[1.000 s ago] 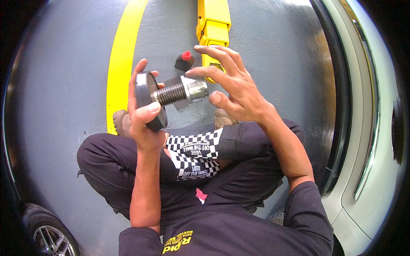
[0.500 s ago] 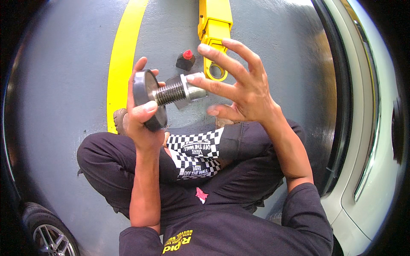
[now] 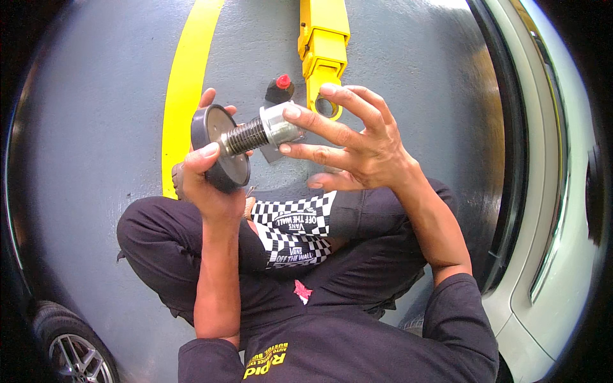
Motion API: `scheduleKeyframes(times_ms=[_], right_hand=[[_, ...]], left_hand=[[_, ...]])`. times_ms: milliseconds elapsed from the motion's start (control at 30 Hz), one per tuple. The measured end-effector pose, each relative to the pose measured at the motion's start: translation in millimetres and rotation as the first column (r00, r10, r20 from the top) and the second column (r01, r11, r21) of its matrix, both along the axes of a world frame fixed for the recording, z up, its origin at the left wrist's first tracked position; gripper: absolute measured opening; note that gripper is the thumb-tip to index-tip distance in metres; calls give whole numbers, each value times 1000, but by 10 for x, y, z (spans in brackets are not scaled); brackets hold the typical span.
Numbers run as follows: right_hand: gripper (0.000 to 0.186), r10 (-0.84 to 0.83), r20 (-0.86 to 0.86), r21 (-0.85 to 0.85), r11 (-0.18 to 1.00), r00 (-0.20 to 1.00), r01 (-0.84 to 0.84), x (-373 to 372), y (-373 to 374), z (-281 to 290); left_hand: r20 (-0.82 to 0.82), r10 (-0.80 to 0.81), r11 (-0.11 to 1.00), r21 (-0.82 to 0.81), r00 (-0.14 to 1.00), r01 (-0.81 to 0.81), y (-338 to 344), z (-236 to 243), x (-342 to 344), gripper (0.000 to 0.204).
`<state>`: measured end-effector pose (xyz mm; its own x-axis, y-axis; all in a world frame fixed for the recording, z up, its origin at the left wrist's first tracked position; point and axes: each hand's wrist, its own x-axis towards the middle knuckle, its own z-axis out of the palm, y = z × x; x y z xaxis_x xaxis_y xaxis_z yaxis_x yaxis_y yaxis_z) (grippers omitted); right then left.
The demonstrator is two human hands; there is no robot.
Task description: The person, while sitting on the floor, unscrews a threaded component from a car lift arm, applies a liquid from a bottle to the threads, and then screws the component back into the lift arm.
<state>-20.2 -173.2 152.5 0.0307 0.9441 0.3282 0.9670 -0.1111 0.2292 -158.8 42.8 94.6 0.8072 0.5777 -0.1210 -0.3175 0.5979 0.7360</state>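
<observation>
My left hand [image 3: 207, 182] grips a round black lift pad [image 3: 230, 171] by its rim, thumb near the middle and fingers behind. From the pad, a threaded shaft [image 3: 248, 138] points right and slightly upward. A shiny silver flanged sleeve [image 3: 276, 125] sits on the shaft's far end. Two outstretched fingers of my right hand [image 3: 367, 150] reach the sleeve, one at its top and one at its lower edge. That hand's fingers are spread, with the thumb held apart below. Whether the fingertips press on the metal is hard to tell.
Ahead, a yellow lift arm [image 3: 324, 48] ends in a ring. Left of the ring stands a dark bottle with a red cap [image 3: 283, 82]. A yellow stripe [image 3: 185, 89] crosses the grey floor. A pale car body [image 3: 517, 300] borders the right; a wheel [image 3: 76, 351] shows lower left.
The sleeve end has tilted upward and shifted left. My right hand has lowered slightly, its upper fingers bending down. The left hand still holds the pad, turned a little.
</observation>
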Motion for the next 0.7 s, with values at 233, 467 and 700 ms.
scheduleKeyframes(times_ms=[233,467,700], right_hand=[[54,-65,-254,216,969,965,122,49,95,0],[56,-17,-877,132,952,480,275,-26,184,-120],[91,18,-828,-238,894,-561,379,-148,157,-199]], left_hand=[[25,-29,999,36,999,28,-63,66,9,104],[2,-36,991,126,999,35,-123,137,-1,112],[43,-7,993,117,999,2,-106,155,4,114]])
